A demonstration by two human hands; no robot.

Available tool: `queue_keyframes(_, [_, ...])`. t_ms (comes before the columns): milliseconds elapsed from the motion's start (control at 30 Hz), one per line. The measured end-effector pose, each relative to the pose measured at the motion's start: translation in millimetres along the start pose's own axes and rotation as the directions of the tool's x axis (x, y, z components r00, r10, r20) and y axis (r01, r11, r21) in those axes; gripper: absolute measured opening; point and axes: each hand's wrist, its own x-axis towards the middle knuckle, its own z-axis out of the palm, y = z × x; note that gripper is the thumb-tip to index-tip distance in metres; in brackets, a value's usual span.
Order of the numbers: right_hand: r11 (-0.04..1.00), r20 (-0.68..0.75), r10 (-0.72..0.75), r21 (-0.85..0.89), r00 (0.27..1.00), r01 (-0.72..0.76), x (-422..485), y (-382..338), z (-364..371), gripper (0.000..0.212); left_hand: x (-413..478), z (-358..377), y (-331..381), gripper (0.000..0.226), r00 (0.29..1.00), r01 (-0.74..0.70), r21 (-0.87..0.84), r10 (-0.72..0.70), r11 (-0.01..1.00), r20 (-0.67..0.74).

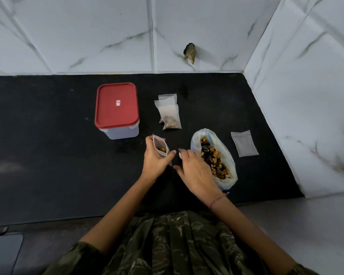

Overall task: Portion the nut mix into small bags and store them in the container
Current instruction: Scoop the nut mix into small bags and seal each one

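Now we hold a small bag (160, 148) upright in our left hand (154, 158), its fingers curled round it, a few pieces inside. Our right hand (196, 170) hovers just beside, fingers bent down; whether they pinch something we cannot tell. Right of these fingers lies the open nut mix bag (216, 161). Beyond the left fingertips stands the container (117, 110), its lid on.

Container (116, 111) left of filled bags (168, 113); nut mix (214, 159) right.
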Motion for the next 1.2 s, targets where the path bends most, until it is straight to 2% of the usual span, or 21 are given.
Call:
queue_keyframes(67, [0.979, 0.017, 0.004, 0.204, 1.000, -0.008, 4.9, -6.0, -4.3, 0.062, 0.3, -0.1, 5.3, 0.066, 1.000, 0.006, -0.028, -0.005, 1.000, 0.019])
queue_keyframes(167, [0.881, 0.016, 0.117, 0.460, 0.993, -0.111, 19.2, -15.8, 4.9, 0.066, 1.1, -1.0, 16.0, 0.069, 0.999, 0.012, -0.064, -0.009, 0.998, 0.041])
queue_keyframes(233, [0.825, -0.062, 0.192, 0.550, 0.979, -0.127, 28.9, -17.2, 9.7, 0.052, 4.1, -4.0, 21.1, 0.074, 0.998, 0.033, -0.100, -0.027, 0.994, 0.057])
queue_keyframes(300, [0.811, -0.121, 0.235, 0.572, 0.965, -0.126, 36.9, -14.9, 10.8, 0.030, 7.3, -7.1, 24.7, 0.072, 0.995, 0.057, -0.153, -0.044, 0.987, 0.084])
queue_keyframes(367, [0.764, -0.113, 0.265, 0.630, 0.958, -0.138, 43.9, -11.6, 12.4, 0.018, 10.2, -9.6, 26.5, 0.057, 0.992, 0.073, -0.244, -0.047, 0.967, 0.114])
queue_keyframes(433, [0.647, -0.056, 0.307, 0.744, 0.950, -0.166, 49.0, -10.0, 12.6, 0.021, 12.7, -12.2, 29.0, 0.031, 0.994, 0.065, -0.316, -0.034, 0.946, 0.103])
queue_keyframes(500, [0.536, 0.019, 0.325, 0.820, 0.945, -0.201, 52.8, -8.7, 10.5, 0.023, 17.9, -16.5, 31.4, 0.016, 0.999, 0.039, -0.308, -0.030, 0.951, 0.035])
queue_keyframes(600, [0.432, 0.064, 0.313, 0.879, 0.948, -0.202, 57.8, -3.1, 9.6, 0.014, 27.7, -23.7, 34.2, 0.015, 0.996, 0.045, -0.320, -0.065, 0.946, -0.054])
queue_keyframes(767, [0.336, 0.107, 0.309, 0.917, 0.945, -0.214, 68.0, 1.8, 2.4, 0.007, 44.7, -31.4, 32.3, 0.010, 0.998, 0.017, -0.326, -0.037, 0.945, -0.056])
queue_keyframes(1000, [0.215, 0.127, 0.305, 0.956, 0.944, -0.199, 89.6, -7.7, -19.2, 0.030, 51.7, -28.3, 37.1, 0.008, 0.998, -0.054, -0.295, 0.045, 0.954, -0.039])
queue_keyframes(1200, [0.109, 0.187, 0.348, 0.965, 0.919, -0.238, 97.3, -17.6, -25.2, 0.034, 52.7, -25.4, 44.2, 0.009, 0.989, -0.145, -0.262, 0.141, 0.954, -0.035])
